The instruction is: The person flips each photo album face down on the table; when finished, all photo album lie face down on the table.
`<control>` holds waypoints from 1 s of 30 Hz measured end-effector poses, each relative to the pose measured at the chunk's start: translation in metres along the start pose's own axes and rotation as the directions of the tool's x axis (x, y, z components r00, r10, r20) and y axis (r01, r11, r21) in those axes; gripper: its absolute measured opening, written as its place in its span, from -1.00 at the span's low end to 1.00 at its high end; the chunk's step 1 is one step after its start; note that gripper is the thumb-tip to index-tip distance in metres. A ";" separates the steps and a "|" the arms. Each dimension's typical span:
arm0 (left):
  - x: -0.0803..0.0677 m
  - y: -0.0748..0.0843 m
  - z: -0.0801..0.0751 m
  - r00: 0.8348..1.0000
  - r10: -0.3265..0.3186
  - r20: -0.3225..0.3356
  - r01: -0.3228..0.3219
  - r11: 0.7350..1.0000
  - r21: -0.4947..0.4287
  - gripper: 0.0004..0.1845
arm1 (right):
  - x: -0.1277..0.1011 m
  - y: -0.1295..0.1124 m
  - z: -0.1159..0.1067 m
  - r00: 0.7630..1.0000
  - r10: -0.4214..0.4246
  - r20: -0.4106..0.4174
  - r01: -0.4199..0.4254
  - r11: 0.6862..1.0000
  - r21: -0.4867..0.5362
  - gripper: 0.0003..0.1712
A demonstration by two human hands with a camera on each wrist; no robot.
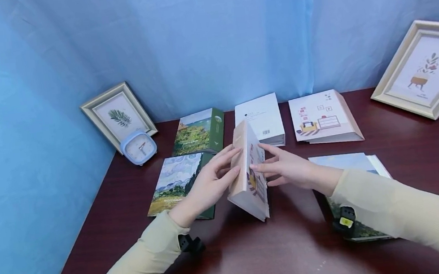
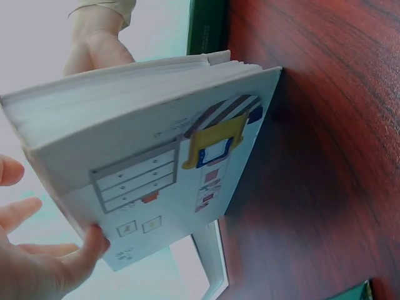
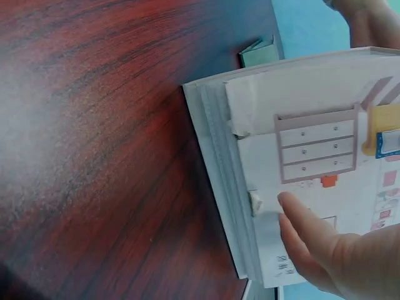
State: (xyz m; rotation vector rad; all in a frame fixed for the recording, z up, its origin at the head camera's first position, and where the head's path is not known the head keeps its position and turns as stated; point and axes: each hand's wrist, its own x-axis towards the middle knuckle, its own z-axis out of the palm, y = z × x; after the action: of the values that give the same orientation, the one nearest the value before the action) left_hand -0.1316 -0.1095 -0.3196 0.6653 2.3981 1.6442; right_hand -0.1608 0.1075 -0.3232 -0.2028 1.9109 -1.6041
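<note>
A thick book [image 1: 253, 169], its cover printed with a yellow armchair and a drawer chest, stands tilted on the table between both hands, spine upward. My left hand [image 1: 210, 178] rests fingertips and thumb along the spine from the left. In the left wrist view, that hand's thumb [image 2: 94, 247] touches the cover near the spine edge while other fingers are spread. From the right, my right hand [image 1: 288, 165] touches the illustrated cover with extended fingers. The right wrist view shows its fingertips [image 3: 289, 206] against the cover, beside worn white patches at the page-side edge.
Behind are a green-spined book [image 1: 198, 132], a white book [image 1: 259, 116] and another armchair book [image 1: 320, 116]. A landscape-covered book [image 1: 173, 178] lies left; another book [image 1: 340, 164] lies under the right forearm. Blue clock [image 1: 139, 147] and picture frames [image 1: 128, 104] stand by the curtain.
</note>
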 end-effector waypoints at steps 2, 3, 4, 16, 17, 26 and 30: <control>0.001 -0.001 0.002 1.000 0.010 -0.010 -0.010 1.000 0.000 -0.50 | -0.003 -0.002 -0.001 1.000 -0.011 -0.007 0.011 1.000 0.020 0.01; 0.002 -0.001 0.003 1.000 0.013 -0.014 -0.013 1.000 0.000 -0.49 | -0.005 -0.002 -0.002 1.000 -0.018 -0.009 0.018 0.999 0.029 0.02; 0.002 -0.002 0.004 1.000 0.019 -0.017 -0.019 1.000 0.000 -0.48 | -0.007 -0.003 -0.002 1.000 -0.025 -0.014 0.026 0.999 0.034 0.02; 0.004 -0.007 0.015 0.998 0.058 -0.004 -0.058 0.998 -0.012 -0.47 | -0.016 -0.003 -0.005 0.997 -0.060 -0.052 0.061 0.997 0.035 0.08; 0.003 -0.008 0.015 0.998 0.059 0.002 -0.059 0.998 -0.019 -0.47 | -0.017 -0.002 -0.005 0.997 -0.058 -0.051 0.060 0.998 0.034 0.08; -0.003 -0.025 0.020 0.986 0.104 0.126 -0.096 0.993 -0.067 -0.35 | -0.025 0.001 -0.013 0.998 -0.063 -0.017 0.063 0.997 0.044 0.08; -0.001 -0.034 0.025 0.969 0.146 0.197 -0.118 0.982 -0.147 -0.21 | -0.030 0.002 -0.018 0.997 -0.083 -0.003 0.083 0.995 0.052 0.05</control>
State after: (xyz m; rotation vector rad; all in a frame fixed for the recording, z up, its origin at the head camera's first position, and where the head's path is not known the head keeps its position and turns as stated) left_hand -0.1306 -0.0993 -0.3608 0.9403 2.1190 1.6749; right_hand -0.1463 0.1379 -0.3131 -0.2627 1.8806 -1.7061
